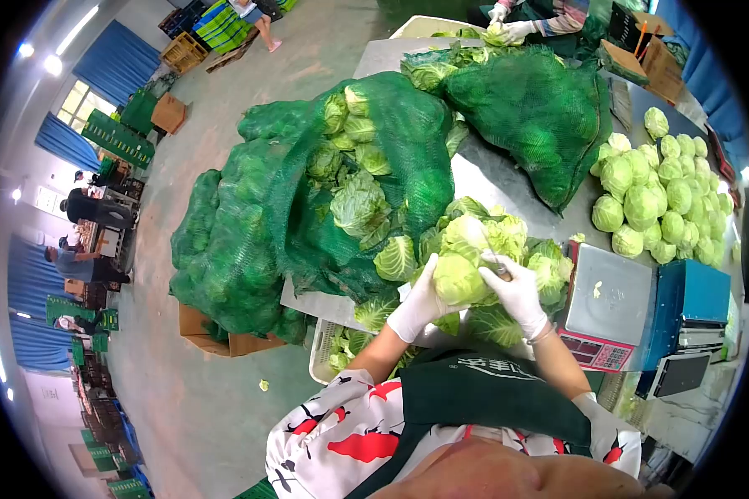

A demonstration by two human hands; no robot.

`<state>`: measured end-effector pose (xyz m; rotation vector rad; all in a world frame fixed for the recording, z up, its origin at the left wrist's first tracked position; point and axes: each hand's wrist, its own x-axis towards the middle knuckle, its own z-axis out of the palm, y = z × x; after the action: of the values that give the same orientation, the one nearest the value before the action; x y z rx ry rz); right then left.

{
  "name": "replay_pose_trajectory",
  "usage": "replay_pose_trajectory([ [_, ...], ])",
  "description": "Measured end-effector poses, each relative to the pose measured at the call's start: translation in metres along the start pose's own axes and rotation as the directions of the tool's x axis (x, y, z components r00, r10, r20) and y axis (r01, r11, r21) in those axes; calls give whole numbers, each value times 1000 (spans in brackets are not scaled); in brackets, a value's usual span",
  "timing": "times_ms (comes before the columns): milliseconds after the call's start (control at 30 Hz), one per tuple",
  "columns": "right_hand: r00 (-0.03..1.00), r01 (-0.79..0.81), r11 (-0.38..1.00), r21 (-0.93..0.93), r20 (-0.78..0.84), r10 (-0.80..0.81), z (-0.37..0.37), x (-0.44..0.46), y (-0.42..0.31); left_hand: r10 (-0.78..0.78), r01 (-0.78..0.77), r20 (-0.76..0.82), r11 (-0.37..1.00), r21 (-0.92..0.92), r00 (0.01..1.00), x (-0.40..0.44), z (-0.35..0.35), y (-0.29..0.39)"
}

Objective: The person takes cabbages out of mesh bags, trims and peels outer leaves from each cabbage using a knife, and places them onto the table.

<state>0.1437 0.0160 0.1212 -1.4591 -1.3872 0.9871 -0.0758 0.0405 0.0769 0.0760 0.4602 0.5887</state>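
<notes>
A pale green cabbage (459,279) is between my two white-gloved hands, above the metal table. My left hand (418,306) grips it from the left side, fingers closed against it. My right hand (518,293) is closed around what looks like a small knife (498,267), held against the cabbage's right side; its blade is blurred. Loose green leaves (495,325) lie just below the cabbage. Close by on the left, an opened green mesh sack (429,158) shows several cabbages inside, among them a leafy one (359,205) at its mouth.
To the right stand a weighing scale (612,291) and a blue box (691,295). A heap of trimmed cabbages (641,200) lies behind them. Another full mesh sack (533,116) sits farther back, near a co-worker's gloved hands (514,32). A white crate (323,353) holds leaves below the table edge.
</notes>
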Motion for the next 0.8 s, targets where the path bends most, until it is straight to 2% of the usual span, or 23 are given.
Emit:
replay_pose_trajectory([
  [67, 999, -28, 991, -128, 39, 33, -2, -2, -8, 86, -86, -12, 996, 9, 996, 2, -5, -7],
  [100, 994, 29, 990, -141, -103, -43, 4, 1, 9, 129, -129, -19, 992, 9, 991, 3, -9, -12],
  [167, 987, -48, 992, -114, -161, 29, -7, 11, 11, 237, -229, -1, 940, 254, 971, 1, -24, -10],
  [200, 982, -102, 994, -33, -162, 96, -14, 20, 26, 306, -276, -9, 871, 407, 952, 1, -29, -6],
  [233, 983, -139, 974, -179, -146, 114, -23, 28, 46, 365, -302, -8, 783, 544, 931, 3, -35, -3],
  [267, 983, -130, 980, -152, -150, 107, -27, 29, 57, 480, -337, 15, 591, 733, 877, 3, -25, 0],
  [300, 963, -256, 966, -46, -96, 251, -32, 27, 42, 570, -324, 65, 366, 873, 819, 3, -14, 0],
  [333, 952, -290, 956, 51, -85, 293, -32, 24, 32, 617, -280, 91, 218, 935, 782, 11, -14, 0],
  [400, 951, -299, 952, 70, -58, 303, -30, 20, 34, 674, -130, 184, -130, 983, 716, 24, -11, -7],
  [433, 942, -332, 941, 64, -38, 334, -27, 19, 44, 681, -35, 260, -325, 945, 684, 33, -6, -8],
  [500, 933, -358, 932, 60, -8, 359, -20, 10, 41, 637, 31, 261, -409, 912, 726, 55, -16, -17],
  [600, 949, -306, 940, -148, 26, 313, -12, 0, 47, 540, 86, 234, -501, 861, 809, 73, -21, -29],
  [633, 991, -136, 957, -255, -16, 136, -3, -4, 74, 530, 88, 224, -501, 861, 818, 74, -21, -29],
  [700, 993, -101, 891, -443, 15, 120, 2, -9, 72, 517, 102, 201, -499, 861, 832, 71, -17, -27],
  [800, 982, -67, 794, -604, 103, 161, 10, -10, 58, 545, 88, 171, -417, 905, 821, 72, -23, -25],
])
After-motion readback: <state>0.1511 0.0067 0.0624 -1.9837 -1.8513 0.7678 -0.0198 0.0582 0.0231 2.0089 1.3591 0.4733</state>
